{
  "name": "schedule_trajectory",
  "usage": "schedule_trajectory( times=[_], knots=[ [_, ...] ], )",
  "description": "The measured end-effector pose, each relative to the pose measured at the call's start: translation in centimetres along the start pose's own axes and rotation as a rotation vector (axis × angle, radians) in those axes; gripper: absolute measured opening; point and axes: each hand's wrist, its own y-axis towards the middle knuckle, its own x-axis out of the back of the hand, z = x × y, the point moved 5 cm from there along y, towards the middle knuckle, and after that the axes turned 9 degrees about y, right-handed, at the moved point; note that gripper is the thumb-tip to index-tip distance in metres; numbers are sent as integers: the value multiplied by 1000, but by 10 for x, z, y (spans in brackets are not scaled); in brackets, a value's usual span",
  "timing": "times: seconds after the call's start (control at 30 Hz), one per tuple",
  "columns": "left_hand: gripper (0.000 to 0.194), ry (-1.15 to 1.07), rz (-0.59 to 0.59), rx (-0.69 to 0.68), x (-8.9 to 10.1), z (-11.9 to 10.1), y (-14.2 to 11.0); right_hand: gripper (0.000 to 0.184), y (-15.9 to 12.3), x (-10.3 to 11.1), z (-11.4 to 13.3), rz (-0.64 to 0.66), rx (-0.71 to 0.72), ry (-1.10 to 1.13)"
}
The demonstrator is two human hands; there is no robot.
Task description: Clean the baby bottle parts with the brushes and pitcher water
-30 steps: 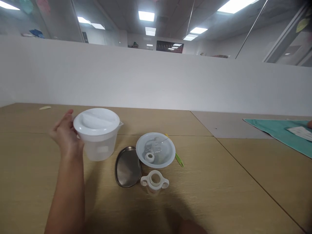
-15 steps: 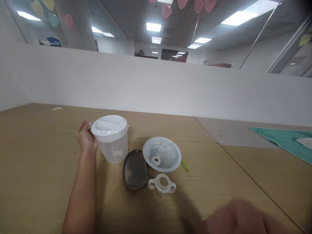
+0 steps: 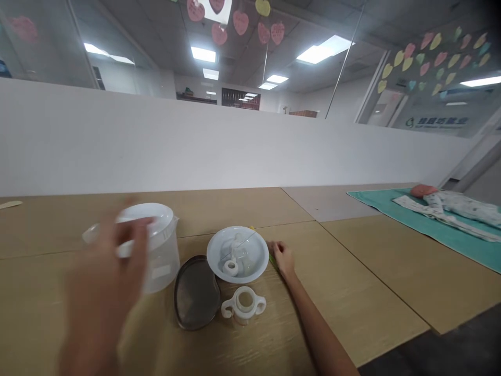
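Note:
My left hand (image 3: 105,266), smeared by motion, is raised in front of a translucent pitcher (image 3: 162,261) with a white lid. Its fingers look apart, with nothing visible between them, off the pitcher's handle (image 3: 91,233). My right hand (image 3: 282,257) is at the right side of a white bowl (image 3: 258,256), fingers closed at a slim green handle (image 3: 273,263) that lies partly under the bowl's rim. Inside the bowl are clear and white bottle parts (image 3: 231,267). In front stands a clear baby bottle with a white two-handled collar (image 3: 245,303). A dark metal kidney-shaped tray (image 3: 197,292) lies beside it.
A teal cloth (image 3: 364,198) with a patterned garment (image 3: 462,206) lies at the far right of the table. A flat pale piece (image 3: 11,204) is at the far left. Behind the table stands a white wall (image 3: 219,151) with glass above. The table's edge shows at lower right.
My left hand has let go of the pitcher's handle and come nearer. My right hand has moved from the lower right to the green handle beside the bowl. The view has turned right.

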Motion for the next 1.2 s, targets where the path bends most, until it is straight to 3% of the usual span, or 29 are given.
schedule_trajectory(
  times=[0.07,0.13,0.23,0.33,0.47,0.7,0.8,0.9,1.0,1.2],
  knots=[
    [27,4,263,-315,-60,-48,-27,37,0,-7,-3,78,12,-87],
    [31,11,521,-489,-126,-61,-57,31,0,-13,-1,156,38,-163],
    [34,194,755,-479,-203,-30,-89,19,-1,-20,3,260,93,-253],
    [33,182,867,-409,-234,2,-102,20,-3,-24,4,311,141,-308],
    [32,117,882,-343,-235,12,-102,21,-3,-23,1,269,158,-353],
    [19,-39,740,-121,-220,3,-82,35,0,3,8,9,169,-336],
    [24,-377,692,77,-205,-7,-72,34,-12,13,31,-145,396,-190],
    [33,-596,749,193,-193,-20,-69,30,-33,9,55,-117,711,-34],
    [29,-585,789,200,-184,-29,-70,34,-49,4,65,-83,869,24],
    [26,-304,823,42,-174,-31,-71,42,-56,10,66,-159,1025,-3]
  ],
)
